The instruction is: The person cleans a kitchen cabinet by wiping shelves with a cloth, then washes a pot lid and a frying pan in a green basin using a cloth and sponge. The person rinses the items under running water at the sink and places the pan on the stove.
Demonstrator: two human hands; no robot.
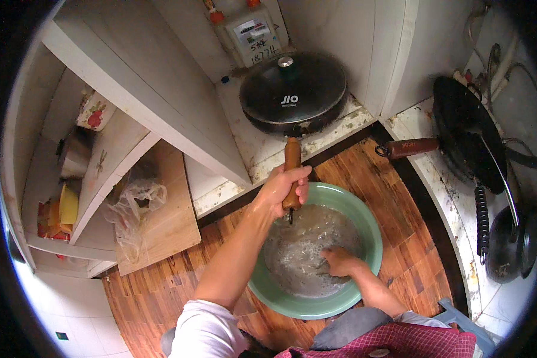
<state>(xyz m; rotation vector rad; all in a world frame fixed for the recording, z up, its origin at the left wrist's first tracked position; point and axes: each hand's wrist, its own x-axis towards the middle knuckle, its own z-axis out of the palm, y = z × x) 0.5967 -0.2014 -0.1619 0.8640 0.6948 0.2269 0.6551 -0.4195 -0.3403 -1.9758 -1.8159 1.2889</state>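
My left hand (291, 185) is wrapped around the brown wooden handle (292, 154) of a black frying pan (270, 126). A dark glass or metal lid (295, 89) with a shiny knob covers the pan, which rests on the floor of the low cabinet. Below the handle, a green plastic basin (373, 228) holds murky, bubbly water (311, 241). My right hand (340, 261) dips into that water near the basin's right side. Its fingers are mostly under the surface, so whatever they may hold is hidden.
Wood-patterned flooring (411, 250) surrounds the basin. More black pans (467, 134) stand on the right ledge, one with a red-brown handle (414, 147). At left, a shelf (112, 161) and a wooden board (161, 223) with a plastic bag (136, 210). A meter box (253, 36) is behind the lid.
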